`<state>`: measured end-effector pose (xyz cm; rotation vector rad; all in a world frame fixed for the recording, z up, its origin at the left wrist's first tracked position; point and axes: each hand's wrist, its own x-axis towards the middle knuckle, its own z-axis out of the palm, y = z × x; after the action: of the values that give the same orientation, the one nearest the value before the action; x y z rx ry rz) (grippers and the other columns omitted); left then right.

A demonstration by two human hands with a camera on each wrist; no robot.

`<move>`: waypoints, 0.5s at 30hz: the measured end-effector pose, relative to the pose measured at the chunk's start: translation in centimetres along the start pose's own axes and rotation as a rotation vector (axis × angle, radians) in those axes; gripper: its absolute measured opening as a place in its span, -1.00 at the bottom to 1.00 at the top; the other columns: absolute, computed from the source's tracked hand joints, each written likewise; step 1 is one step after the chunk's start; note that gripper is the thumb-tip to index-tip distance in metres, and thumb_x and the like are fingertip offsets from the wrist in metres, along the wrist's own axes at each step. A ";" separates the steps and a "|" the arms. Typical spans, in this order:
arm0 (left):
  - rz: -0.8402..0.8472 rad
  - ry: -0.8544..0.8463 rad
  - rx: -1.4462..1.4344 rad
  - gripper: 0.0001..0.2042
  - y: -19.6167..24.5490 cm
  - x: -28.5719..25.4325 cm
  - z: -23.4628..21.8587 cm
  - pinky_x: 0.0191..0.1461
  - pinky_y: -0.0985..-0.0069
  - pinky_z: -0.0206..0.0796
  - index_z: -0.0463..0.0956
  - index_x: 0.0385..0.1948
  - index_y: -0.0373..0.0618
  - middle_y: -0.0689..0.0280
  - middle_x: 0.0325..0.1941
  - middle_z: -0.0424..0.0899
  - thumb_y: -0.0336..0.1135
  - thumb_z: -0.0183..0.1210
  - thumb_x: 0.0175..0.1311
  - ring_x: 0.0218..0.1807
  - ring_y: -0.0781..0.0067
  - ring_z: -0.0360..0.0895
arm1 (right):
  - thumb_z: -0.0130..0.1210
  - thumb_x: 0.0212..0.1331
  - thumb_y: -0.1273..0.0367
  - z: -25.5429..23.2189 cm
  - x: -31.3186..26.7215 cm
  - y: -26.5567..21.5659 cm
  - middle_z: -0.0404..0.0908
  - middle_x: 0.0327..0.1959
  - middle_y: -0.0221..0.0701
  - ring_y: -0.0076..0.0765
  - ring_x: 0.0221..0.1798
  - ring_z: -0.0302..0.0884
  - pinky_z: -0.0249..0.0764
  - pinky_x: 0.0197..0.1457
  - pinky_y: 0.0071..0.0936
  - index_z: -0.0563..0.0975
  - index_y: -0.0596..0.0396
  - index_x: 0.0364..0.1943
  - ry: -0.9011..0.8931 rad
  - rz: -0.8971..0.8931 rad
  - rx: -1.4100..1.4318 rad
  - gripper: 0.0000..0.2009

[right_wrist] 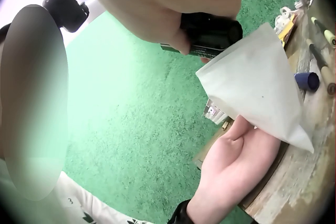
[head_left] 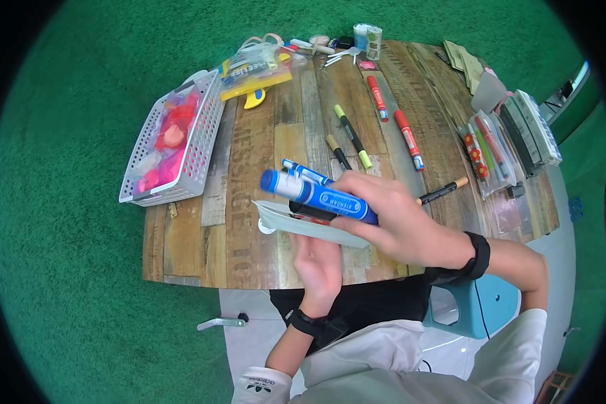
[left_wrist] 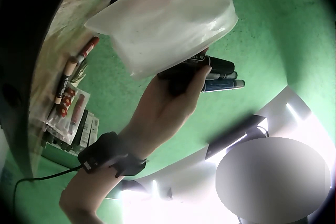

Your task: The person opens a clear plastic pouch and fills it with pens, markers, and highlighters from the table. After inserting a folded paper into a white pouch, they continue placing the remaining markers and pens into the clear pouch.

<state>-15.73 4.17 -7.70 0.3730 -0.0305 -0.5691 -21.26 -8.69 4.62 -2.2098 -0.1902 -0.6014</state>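
Observation:
A pale, translucent plastic pouch (head_left: 316, 230) is held from below by my left hand (head_left: 314, 266), its thumb at the near side in the right wrist view. The other fingers are partly hidden behind the pouch (right_wrist: 257, 87). My right hand (head_left: 404, 219) grips a bundle of markers just over the pouch's upper edge. A thick blue marker (head_left: 340, 200) lies on top of this bundle, with black markers (left_wrist: 220, 65) beside it in the left wrist view. Another blue marker (head_left: 305, 172) shows just beyond, partly covered by the thick one.
Red markers (head_left: 409, 140), a green-ended black marker (head_left: 352, 137) and tan-ended markers (head_left: 444, 191) lie across the wooden table (head_left: 249, 148). At left stands a white basket (head_left: 198, 158) of pink items, near a yellow-edged bag (head_left: 256, 74). A clear pencil pouch (head_left: 495, 155) is at right.

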 end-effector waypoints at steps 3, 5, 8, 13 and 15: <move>0.014 -0.006 0.028 -0.64 0.0 -0.1 0.3 0.42 0.25 -0.01 0.18 0.26 0.05 0.34 0.23 0.35 -0.26 -0.13 0.46 0.28 0.39 0.26 | 0.19 0.03 0.46 0.1 -0.3 -0.2 0.48 -0.29 -0.09 0.10 -0.25 0.50 0.41 -0.25 -0.16 0.41 0.22 -0.18 -0.043 0.041 -0.048 -0.72; 0.026 -0.005 0.043 -0.64 0.0 -0.2 0.4 0.42 0.24 -0.02 0.18 0.26 0.05 0.34 0.25 0.34 -0.26 -0.14 0.46 0.29 0.38 0.26 | 0.18 0.02 0.47 0.2 -0.4 -0.3 0.48 -0.31 -0.09 0.11 -0.26 0.51 0.42 -0.28 -0.15 0.40 0.23 -0.19 -0.046 0.024 -0.054 -0.72; 0.005 0.016 0.043 -0.65 -0.1 -0.3 -0.7 0.43 0.24 -0.03 0.21 0.24 -0.01 0.31 0.27 0.34 -0.27 -0.14 0.45 0.31 0.35 0.26 | 0.15 -0.01 0.51 -0.1 -0.5 -1.1 0.48 -0.36 -0.11 0.12 -0.31 0.53 0.46 -0.35 -0.14 0.37 0.24 -0.22 -0.118 0.040 -0.148 -0.73; -0.091 0.095 0.078 -0.63 -0.3 -0.9 -1.4 0.38 0.30 0.07 0.31 0.15 -0.10 0.27 0.18 0.45 -0.12 -0.13 0.43 0.26 0.34 0.33 | 0.11 -0.05 0.53 -0.5 -0.7 -3.2 0.48 -0.44 -0.19 0.04 -0.43 0.57 0.51 -0.48 -0.20 0.32 0.24 -0.26 -0.227 0.014 -0.377 -0.74; -0.104 0.121 0.084 -0.59 -0.2 -1.0 -1.2 0.30 0.35 0.20 0.32 0.14 -0.06 0.28 0.14 0.47 0.00 -0.13 0.42 0.21 0.37 0.39 | 0.11 -0.03 0.54 -0.2 -1.0 -4.0 0.49 -0.41 -0.12 0.06 -0.35 0.54 0.46 -0.38 -0.16 0.32 0.24 -0.09 -0.288 0.104 -0.392 -0.64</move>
<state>-16.48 4.94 -8.81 0.4922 0.0820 -0.6478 -23.55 -6.19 7.01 -2.6648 -0.1109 -0.2750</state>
